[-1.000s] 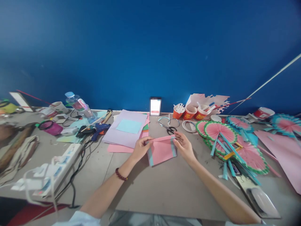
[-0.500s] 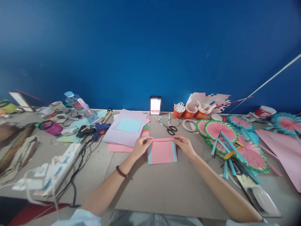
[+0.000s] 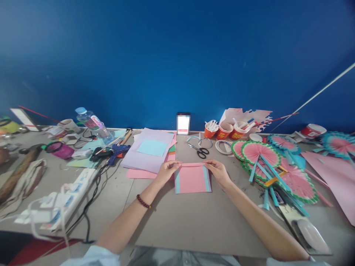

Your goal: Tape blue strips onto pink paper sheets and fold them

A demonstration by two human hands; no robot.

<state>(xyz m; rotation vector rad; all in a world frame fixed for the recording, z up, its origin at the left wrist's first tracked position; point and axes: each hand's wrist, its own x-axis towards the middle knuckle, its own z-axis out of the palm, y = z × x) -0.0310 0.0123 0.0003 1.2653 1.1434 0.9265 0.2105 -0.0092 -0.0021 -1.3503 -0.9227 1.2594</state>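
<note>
A small pink sheet of paper (image 3: 192, 181) with light blue strips along its left and right sides lies before me on the table. Its far edge is folded over in a narrow band. My left hand (image 3: 168, 171) pinches the far left corner between thumb and fingers. At the far right corner, my right hand (image 3: 216, 171) pinches the same fold. Just beyond the paper are black-handled scissors (image 3: 203, 152). A stack of lilac paper (image 3: 146, 162) with a light blue sheet (image 3: 152, 147) on top lies beyond my left hand.
Pleated watermelon-patterned fans (image 3: 260, 155) are piled on the right, near a computer mouse (image 3: 312, 234). Red paper cups (image 3: 224, 131) and a phone (image 3: 183, 124) stand by the blue wall. Leftward are a power strip (image 3: 73, 197), cables, a glue gun (image 3: 118, 153) and a bottle (image 3: 95, 123).
The near edge of the pink paper has shifted slightly to the right. Both hands keep their pinch on the fold, with hardly any movement.
</note>
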